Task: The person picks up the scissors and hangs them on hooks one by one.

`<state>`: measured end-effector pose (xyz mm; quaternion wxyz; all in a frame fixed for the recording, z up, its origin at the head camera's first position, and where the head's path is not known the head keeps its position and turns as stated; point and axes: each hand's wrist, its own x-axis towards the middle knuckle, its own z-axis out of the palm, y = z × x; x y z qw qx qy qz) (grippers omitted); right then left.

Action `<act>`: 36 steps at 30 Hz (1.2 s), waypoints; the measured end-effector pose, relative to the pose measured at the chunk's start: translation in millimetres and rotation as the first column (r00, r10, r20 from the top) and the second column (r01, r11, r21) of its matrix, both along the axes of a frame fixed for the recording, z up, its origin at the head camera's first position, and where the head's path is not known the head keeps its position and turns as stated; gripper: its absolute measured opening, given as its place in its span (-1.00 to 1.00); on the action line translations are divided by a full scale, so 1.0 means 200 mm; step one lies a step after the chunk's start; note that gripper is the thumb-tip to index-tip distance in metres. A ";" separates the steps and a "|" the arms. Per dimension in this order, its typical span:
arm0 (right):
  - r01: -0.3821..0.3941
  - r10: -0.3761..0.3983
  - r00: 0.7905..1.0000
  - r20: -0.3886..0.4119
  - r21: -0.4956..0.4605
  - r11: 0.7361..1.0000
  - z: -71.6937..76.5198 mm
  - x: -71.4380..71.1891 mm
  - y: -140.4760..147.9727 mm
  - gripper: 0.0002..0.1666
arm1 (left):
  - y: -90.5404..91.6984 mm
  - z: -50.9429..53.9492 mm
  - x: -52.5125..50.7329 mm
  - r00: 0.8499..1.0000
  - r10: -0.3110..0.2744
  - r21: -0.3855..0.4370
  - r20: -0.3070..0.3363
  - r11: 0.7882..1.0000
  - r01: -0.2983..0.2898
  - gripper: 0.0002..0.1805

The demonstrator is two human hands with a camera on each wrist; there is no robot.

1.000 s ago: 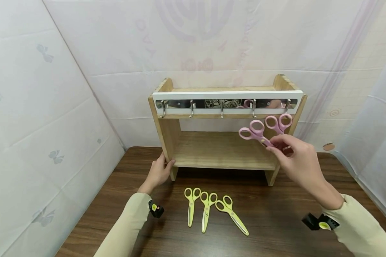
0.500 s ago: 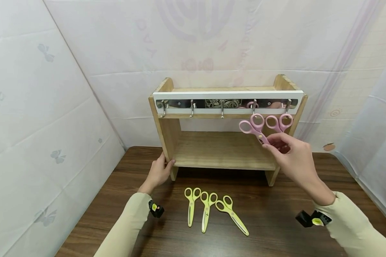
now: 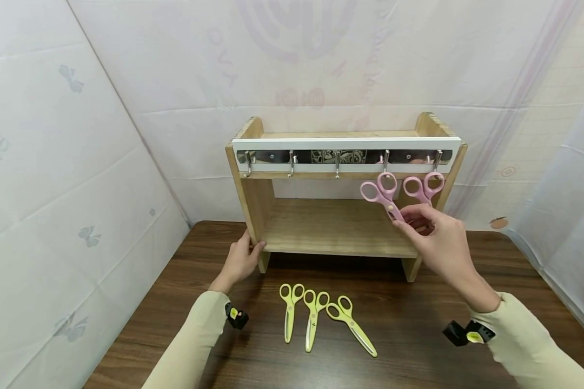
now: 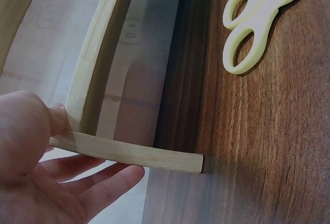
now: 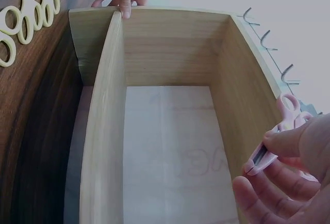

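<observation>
My right hand (image 3: 440, 237) pinches the blades of a pair of pink scissors (image 3: 390, 204) between thumb and fingers, handle loops upward. One loop is at the tip of the fourth hook from the left; whether the hook passes through it I cannot tell. Just right of it, another pair of pink scissors (image 3: 422, 189) hangs at the last hook, its blades hidden behind my hand. At the lower left, my left hand (image 3: 239, 262) holds the side panel of the wooden shelf (image 3: 338, 227), thumb at the front and fingers around the outside (image 4: 98, 182).
A white rail (image 3: 292, 145) with several metal hooks runs along the shelf's upper front. Three pairs of yellow scissors, left (image 3: 289, 316), middle (image 3: 312, 319) and right (image 3: 356, 328), lie on the brown table (image 3: 409, 335) before the shelf. Pale cloth hangs behind.
My right hand has shifted left and slightly down, and the held pink scissors have tilted more upright, one loop rising to the fourth hook. The left hand stays on the shelf.
</observation>
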<state>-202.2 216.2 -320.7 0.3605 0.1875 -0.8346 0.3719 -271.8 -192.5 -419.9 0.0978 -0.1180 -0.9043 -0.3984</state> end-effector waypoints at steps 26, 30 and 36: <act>-0.051 0.061 0.991 0.118 -0.081 0.995 -0.14 -0.09 -0.09 -0.87 | 0.00 0.00 0.00 1.000 0.004 0.004 0.004 1.000 -0.004 -0.47; -0.048 0.059 0.990 0.128 -0.081 0.996 -0.14 -0.09 -0.10 -0.87 | 0.00 -0.01 0.00 1.000 -0.003 -0.003 -0.007 1.000 0.003 -0.46; -0.048 0.057 0.991 0.121 -0.081 0.996 -0.13 -0.09 -0.10 -0.87 | 0.00 0.00 0.00 1.000 0.000 -0.005 -0.007 1.000 -0.001 -0.45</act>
